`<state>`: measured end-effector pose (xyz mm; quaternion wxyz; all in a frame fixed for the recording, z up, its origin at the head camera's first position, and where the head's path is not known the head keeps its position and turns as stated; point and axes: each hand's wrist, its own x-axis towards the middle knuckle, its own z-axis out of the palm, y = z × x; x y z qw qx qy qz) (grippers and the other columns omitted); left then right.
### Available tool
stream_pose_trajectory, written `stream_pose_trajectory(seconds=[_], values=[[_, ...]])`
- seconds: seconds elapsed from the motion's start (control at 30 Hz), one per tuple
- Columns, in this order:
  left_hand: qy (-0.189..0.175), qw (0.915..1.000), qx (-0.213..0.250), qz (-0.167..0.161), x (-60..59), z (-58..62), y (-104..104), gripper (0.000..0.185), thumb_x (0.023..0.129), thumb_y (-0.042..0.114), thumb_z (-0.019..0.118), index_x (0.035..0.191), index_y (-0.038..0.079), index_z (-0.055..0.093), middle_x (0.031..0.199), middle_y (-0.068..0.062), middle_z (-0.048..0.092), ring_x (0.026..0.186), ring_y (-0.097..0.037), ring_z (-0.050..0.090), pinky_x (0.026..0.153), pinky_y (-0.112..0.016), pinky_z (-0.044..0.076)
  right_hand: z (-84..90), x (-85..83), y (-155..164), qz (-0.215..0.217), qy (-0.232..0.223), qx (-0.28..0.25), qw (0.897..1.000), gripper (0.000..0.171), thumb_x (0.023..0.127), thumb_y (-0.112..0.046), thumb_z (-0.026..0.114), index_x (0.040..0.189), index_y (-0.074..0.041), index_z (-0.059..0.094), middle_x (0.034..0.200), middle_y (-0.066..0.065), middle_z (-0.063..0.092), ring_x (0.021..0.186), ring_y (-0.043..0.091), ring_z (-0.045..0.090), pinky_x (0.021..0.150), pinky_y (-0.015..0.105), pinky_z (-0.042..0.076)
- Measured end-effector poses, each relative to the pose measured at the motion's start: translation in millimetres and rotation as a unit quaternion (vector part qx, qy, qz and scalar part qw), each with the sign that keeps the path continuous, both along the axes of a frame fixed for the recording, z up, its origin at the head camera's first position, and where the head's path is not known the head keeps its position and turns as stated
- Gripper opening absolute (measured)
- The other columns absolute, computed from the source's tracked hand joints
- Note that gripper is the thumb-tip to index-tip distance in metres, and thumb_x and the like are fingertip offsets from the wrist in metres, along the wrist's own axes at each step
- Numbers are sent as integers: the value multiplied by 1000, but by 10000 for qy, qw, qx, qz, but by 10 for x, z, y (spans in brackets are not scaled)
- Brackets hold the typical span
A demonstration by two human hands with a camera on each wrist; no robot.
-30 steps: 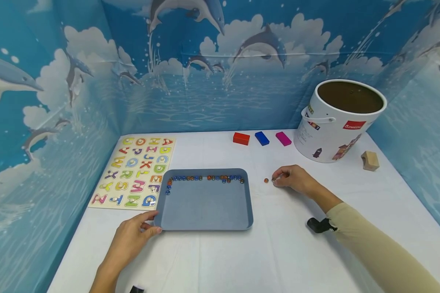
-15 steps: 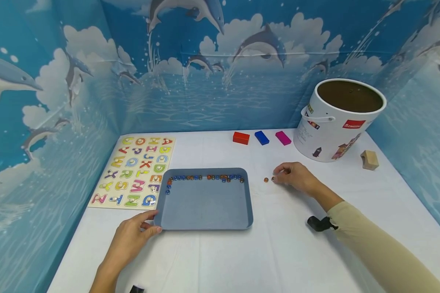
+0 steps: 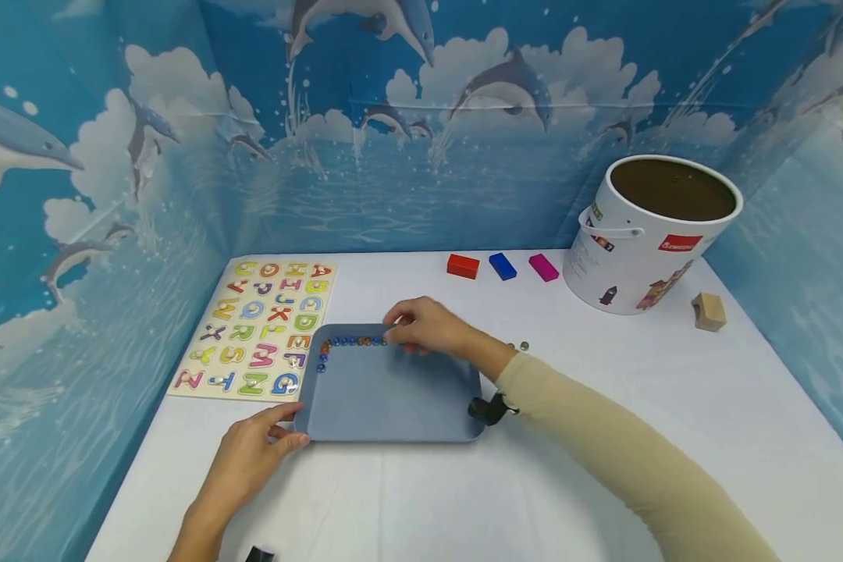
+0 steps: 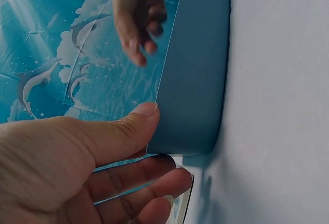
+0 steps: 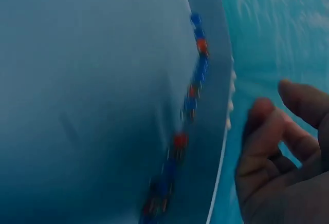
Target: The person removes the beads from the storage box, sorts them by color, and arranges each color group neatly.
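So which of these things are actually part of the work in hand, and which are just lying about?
In use: tray, marbles along its far wall, two loose marbles, left hand, right hand.
Lying about: alphabet puzzle, three coloured blocks, bucket, wooden block.

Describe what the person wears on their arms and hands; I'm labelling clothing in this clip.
The right arm wears a long, close-fitting beige sleeve with a small black device at the wrist. The right hand and left hand are bare, without gloves or visible rings.
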<state>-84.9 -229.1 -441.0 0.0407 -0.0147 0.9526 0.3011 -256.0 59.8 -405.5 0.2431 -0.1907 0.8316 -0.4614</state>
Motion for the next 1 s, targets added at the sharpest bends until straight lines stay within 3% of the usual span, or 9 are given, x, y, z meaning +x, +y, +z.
stream_pose_trajectory(seconds=[0.13,0.37,0.57,0.77,1.0], values=[[-47,10000,-31,-23,5,11,-1,50,85,21,84,132,11,69,99,-5,77,86,-17,71,70,-34,53,-114,35,-589,792,-87,382,9961,33,94,-17,73,125,-6,68,84,11,69,68,18,62,56,27,52],[15,9999,-106,-66,43,21,-17,50,84,21,84,130,9,70,98,-5,77,86,-17,71,70,-35,52,-317,115,-1145,845,199,756,9934,20,92,-13,77,110,-7,70,67,3,64,56,12,59,51,24,53],[97,9999,-93,-102,36,24,-20,50,84,21,84,130,9,70,97,-3,77,86,-16,71,71,-35,53,-356,132,-1278,1087,829,1274,9824,9,91,-13,78,92,-11,69,70,-2,63,55,9,59,50,21,51],[63,9999,-59,-108,11,29,-8,50,85,21,84,131,10,69,96,-3,77,87,-17,71,71,-35,53,-380,111,-1282,1194,1406,1519,9710,16,90,-16,79,79,-15,68,69,-6,61,60,7,55,55,19,43],[57,9999,-52,-84,12,38,2,50,84,20,84,130,9,70,95,-3,77,86,-17,71,70,-34,52,-412,91,-1203,1108,1234,994,9811,8,89,-18,79,86,-16,73,76,-8,64,67,6,55,60,18,43]])
